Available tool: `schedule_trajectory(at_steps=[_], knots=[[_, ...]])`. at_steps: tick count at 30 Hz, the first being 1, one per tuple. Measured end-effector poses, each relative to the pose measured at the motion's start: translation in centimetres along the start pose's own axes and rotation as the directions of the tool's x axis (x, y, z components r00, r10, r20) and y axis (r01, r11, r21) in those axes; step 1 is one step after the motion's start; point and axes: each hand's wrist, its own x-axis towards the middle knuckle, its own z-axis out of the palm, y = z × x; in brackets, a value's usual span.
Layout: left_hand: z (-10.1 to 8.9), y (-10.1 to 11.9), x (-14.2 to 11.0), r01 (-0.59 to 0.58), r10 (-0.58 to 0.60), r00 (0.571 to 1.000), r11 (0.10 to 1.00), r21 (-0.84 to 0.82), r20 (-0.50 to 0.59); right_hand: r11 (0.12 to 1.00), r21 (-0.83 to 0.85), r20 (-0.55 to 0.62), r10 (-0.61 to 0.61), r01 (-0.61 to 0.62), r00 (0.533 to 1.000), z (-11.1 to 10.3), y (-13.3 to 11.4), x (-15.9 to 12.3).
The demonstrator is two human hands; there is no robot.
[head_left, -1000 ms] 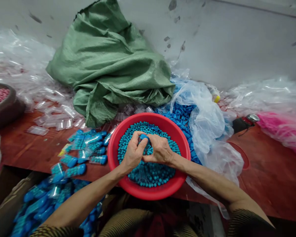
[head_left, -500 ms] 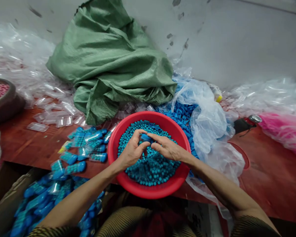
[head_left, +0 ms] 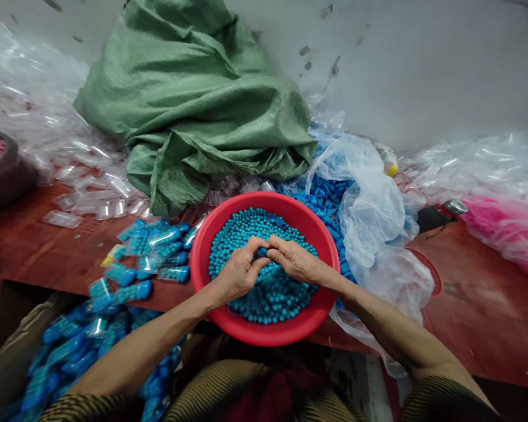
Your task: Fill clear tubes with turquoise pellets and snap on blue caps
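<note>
Over a red basin (head_left: 273,335) filled with small turquoise beads (head_left: 235,234), my two hands meet at a blue cap (head_left: 260,252). My left hand (head_left: 242,269) pinches the cap between thumb and fingers. From the other side, my right hand (head_left: 294,258) is closed on it too, its fingertips touching my left ones. Fingers cover most of the cap, and I cannot tell what is under it. Left of the basin lie several clear bead-filled tubes with blue caps (head_left: 162,243). A pile of loose blue caps (head_left: 328,199) sits behind the basin to the right.
A green woven sack (head_left: 202,105) slumps behind the basin. Clear plastic cases (head_left: 92,196) spread left of it, near a bowl of pink beads (head_left: 9,181). More filled tubes (head_left: 61,357) are heaped below the table edge. A translucent bag (head_left: 369,217) and pink plastic (head_left: 506,228) lie right.
Both hands have closed in tighter around the blue cap, which is now more hidden, and the fingers have curled. The view has shifted slightly.
</note>
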Motion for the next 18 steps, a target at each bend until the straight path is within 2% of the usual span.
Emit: schedule_trajectory(at_steps=[2, 5, 7, 9, 11, 12, 13, 15, 18], knots=[[0.2, 0.0, -0.1, -0.010, 0.011, 0.999, 1.000, 0.025, -0.042, 1.000, -0.009, -0.015, -0.005, 0.005, 1.000, 0.0, 0.0, 0.1], [0.0, 0.0, 0.1, 0.050, -0.055, 0.997, 0.995, -0.087, -0.056, 0.978, 0.209, -0.018, 0.006, -0.002, 1.000, -0.4, 0.1, 0.6], [-0.4, 0.0, 0.4, 0.143, -0.148, 0.989, 0.954, -0.263, 0.001, 0.895, 0.440, 0.054, 0.048, -0.067, 0.997, -1.2, 0.4, 0.7], [-0.8, -0.1, 0.6, 0.227, -0.220, 0.973, 0.877, -0.423, 0.066, 0.772, 0.621, 0.095, 0.101, -0.139, 0.990, -2.0, 0.7, 0.8], [-1.1, 0.0, 0.7, 0.268, -0.253, 0.962, 0.823, -0.502, 0.099, 0.683, 0.717, 0.040, 0.163, -0.142, 0.986, -2.5, 0.9, 0.8], [-1.1, 0.1, 0.7, 0.277, -0.258, 0.960, 0.814, -0.510, 0.108, 0.670, 0.732, -0.001, 0.184, -0.125, 0.983, -2.6, 1.0, 0.8], [-1.0, 0.2, 0.7, 0.280, -0.259, 0.959, 0.816, -0.505, 0.113, 0.682, 0.724, -0.033, 0.189, -0.107, 0.981, -2.6, 1.0, 0.8], [-0.8, 0.5, 0.7, 0.274, -0.253, 0.961, 0.836, -0.475, 0.109, 0.778, 0.626, -0.112, 0.158, -0.054, 0.981, -2.4, 0.6, 0.8], [-0.4, 0.7, 0.7, 0.252, -0.243, 0.967, 0.848, -0.467, 0.080, 0.966, 0.252, -0.213, -0.001, 0.056, 0.977, -1.7, -0.6, 0.7]])
